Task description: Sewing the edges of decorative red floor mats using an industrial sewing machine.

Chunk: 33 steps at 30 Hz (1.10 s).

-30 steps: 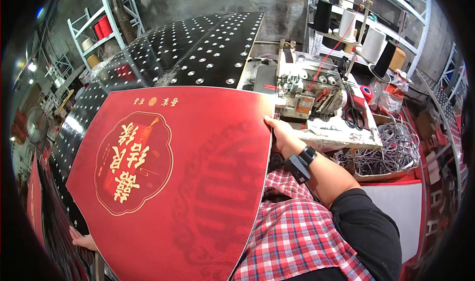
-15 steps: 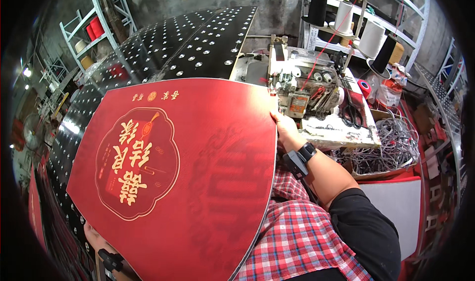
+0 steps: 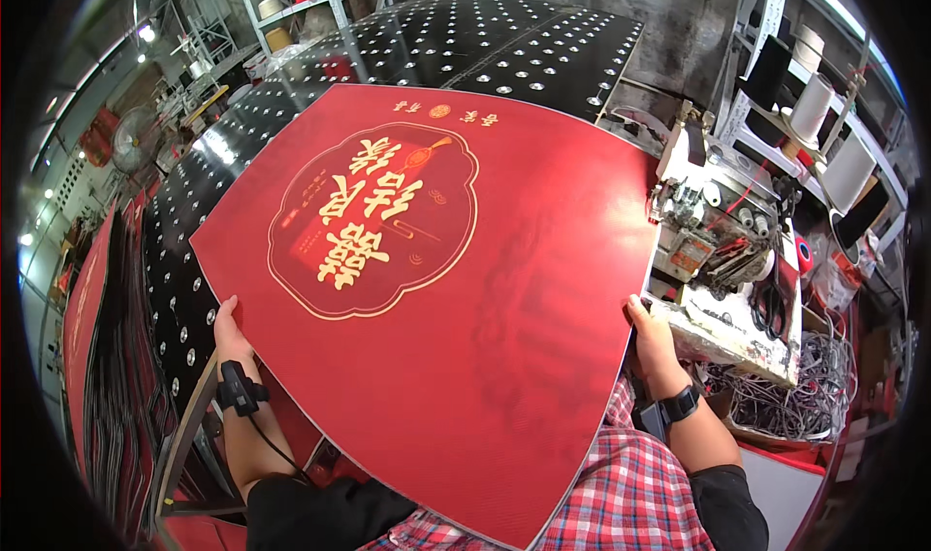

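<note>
A large red mat (image 3: 407,376) with gold lettering inside a scalloped medallion fills the middle, partly over a black table. My left hand (image 3: 231,334) grips its left edge, thumb on top and the other fingers hidden underneath. On the opposite edge my right hand (image 3: 656,338) pinches the border, its thumb showing and the fingers beneath hidden. The mat's far right corner lies against an overlock sewing machine (image 3: 718,231), close to the lit needle area. The near end of the mat hangs over my lap.
The black table (image 3: 465,42) is dotted with shiny metal studs. Thread cones (image 3: 813,105) stand behind the machine, and black scissors (image 3: 771,308) lie on its stand. A box of tangled grey trimmings (image 3: 795,386) sits at right. Stacked mats (image 3: 107,347) stand at far left.
The view has swung left, so the machine appears farther right. My left hand, formerly low beside the mat, now shows higher at its left edge. My right hand appears nearer along the right edge.
</note>
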Motion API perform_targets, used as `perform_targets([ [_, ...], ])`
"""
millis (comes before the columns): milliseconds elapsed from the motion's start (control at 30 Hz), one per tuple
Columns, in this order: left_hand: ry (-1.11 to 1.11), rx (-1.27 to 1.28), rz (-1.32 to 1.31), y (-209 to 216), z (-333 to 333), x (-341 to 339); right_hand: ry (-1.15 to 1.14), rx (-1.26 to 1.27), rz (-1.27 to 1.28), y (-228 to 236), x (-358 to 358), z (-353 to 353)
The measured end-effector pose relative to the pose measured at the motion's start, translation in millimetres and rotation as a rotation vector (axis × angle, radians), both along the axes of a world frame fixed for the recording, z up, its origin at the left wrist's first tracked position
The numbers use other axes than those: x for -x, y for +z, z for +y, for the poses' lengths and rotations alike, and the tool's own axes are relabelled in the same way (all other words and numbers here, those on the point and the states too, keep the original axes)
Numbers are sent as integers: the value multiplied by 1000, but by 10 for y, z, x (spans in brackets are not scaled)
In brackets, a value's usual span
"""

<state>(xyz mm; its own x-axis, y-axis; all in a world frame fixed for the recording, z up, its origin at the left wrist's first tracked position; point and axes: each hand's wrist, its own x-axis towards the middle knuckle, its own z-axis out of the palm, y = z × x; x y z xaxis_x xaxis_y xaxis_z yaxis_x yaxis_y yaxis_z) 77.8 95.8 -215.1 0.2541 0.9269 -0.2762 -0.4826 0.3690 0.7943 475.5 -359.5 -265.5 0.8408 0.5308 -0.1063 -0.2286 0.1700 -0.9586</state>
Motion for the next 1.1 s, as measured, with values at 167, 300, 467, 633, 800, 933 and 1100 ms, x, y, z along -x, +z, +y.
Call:
perform_targets([
  [167, -34, -24, 22, -76, 252, -332, 54, -50, 97, 120, 87, -14],
  [300, -203, 31, -20, -35, 384, -673, 138, -84, 140, 210, 88, -40],
  [467, -178, -15, 53, 61, 461, -1103, 163, 21, 192, 242, 22, -21],
  [633, -141, -10, 69, 97, 548, -1440, 161, -4, 258, 237, -13, -29],
  [800, -170, -12, 105, 137, 677, -1770, 224, 19, 168, 199, -96, -69],
  [933, -144, -110, 160, 157, 845, -2039, 62, 88, -77, 170, -264, -227],
  [1100, -103, -166, 265, 166, 1079, -2416, -231, 999, -1042, 155, -707, -669],
])
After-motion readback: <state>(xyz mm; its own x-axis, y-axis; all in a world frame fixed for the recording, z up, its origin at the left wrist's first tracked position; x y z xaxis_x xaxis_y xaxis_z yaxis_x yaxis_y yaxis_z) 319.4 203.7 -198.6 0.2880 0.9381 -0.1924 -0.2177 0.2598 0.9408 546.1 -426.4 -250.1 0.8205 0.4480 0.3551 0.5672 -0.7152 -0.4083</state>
